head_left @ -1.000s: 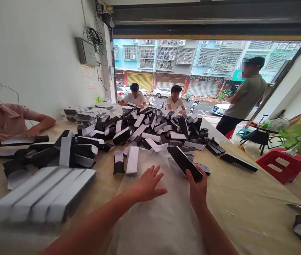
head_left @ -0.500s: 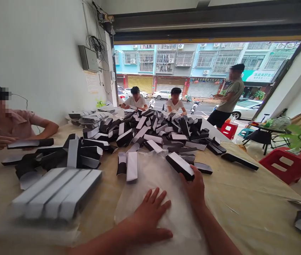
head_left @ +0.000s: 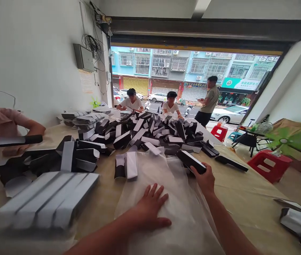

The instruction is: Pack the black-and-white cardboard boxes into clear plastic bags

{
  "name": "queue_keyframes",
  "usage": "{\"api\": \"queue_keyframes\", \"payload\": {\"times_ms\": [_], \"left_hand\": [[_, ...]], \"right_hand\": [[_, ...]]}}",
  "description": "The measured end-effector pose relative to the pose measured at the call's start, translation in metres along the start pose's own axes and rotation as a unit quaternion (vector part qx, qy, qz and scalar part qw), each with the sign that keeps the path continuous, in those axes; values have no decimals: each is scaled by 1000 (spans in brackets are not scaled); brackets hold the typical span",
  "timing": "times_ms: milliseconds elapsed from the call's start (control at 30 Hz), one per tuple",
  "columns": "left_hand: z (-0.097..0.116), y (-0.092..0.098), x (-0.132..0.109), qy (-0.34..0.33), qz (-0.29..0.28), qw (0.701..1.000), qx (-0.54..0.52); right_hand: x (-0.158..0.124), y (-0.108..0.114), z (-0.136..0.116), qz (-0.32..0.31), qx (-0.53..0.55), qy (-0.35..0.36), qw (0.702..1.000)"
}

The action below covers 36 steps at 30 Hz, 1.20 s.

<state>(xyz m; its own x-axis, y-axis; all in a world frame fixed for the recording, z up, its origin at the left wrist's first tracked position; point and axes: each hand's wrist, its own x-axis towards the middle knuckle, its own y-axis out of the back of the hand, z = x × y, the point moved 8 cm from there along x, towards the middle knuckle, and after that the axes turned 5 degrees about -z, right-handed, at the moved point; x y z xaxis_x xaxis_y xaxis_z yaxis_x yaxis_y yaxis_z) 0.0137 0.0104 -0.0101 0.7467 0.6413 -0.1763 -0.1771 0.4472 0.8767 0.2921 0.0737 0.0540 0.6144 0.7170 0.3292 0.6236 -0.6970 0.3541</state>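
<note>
My left hand [head_left: 150, 209] lies flat and spread on a sheet of clear plastic wrap [head_left: 166, 198] that covers the table in front of me. To its right, my right hand [head_left: 205, 179] grips the near end of a long black box with a white edge [head_left: 191, 161], held just above the plastic. A big heap of the same black and white boxes [head_left: 150, 132] fills the middle of the table beyond both hands. Two loose boxes [head_left: 126, 165] lie at the plastic's left edge.
A row of white boxes [head_left: 46, 200] lies at the near left. A person in pink [head_left: 4, 122] at the left holds a box; two people [head_left: 150, 102] sit at the far end and another [head_left: 208, 101] stands outside. Red stools [head_left: 268, 164] stand at the right.
My right hand has carried the black box to the right and slightly away. My left hand slid back toward me on the plastic. The standing person walked farther off.
</note>
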Motion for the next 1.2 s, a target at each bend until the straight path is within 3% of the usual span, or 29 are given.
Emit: {"api": "queue_keyframes", "payload": {"times_ms": [133,233,433,533,633,733,933,1100,1200], "left_hand": [[-15,14,18,26,23,999,16],[-17,21,22,33,37,999,14],[13,40,-10,13,79,997,-1],[23,44,-19,28,9,999,15],[18,44,-15,75,-67,993,59],[9,45,-5,105,-88,989,63],[-7,44,8,85,-73,987,-111],[-18,46,7,89,-78,964,-240],[-21,43,8,94,-84,956,-264]], "right_hand": [[7,8,-3,14,15,-17,1000],[-10,6,-14,-27,72,-1,997],[-71,0,-23,-135,113,-13,984],[-85,-5,-11,-161,142,-51,975],[-87,-12,5,-172,162,-68,969],[-89,-22,14,-205,163,-63,963],[-96,-28,18,-257,121,-43,958],[-95,-29,18,-259,87,-14,962],[-94,-28,14,-241,75,27,967]]}}
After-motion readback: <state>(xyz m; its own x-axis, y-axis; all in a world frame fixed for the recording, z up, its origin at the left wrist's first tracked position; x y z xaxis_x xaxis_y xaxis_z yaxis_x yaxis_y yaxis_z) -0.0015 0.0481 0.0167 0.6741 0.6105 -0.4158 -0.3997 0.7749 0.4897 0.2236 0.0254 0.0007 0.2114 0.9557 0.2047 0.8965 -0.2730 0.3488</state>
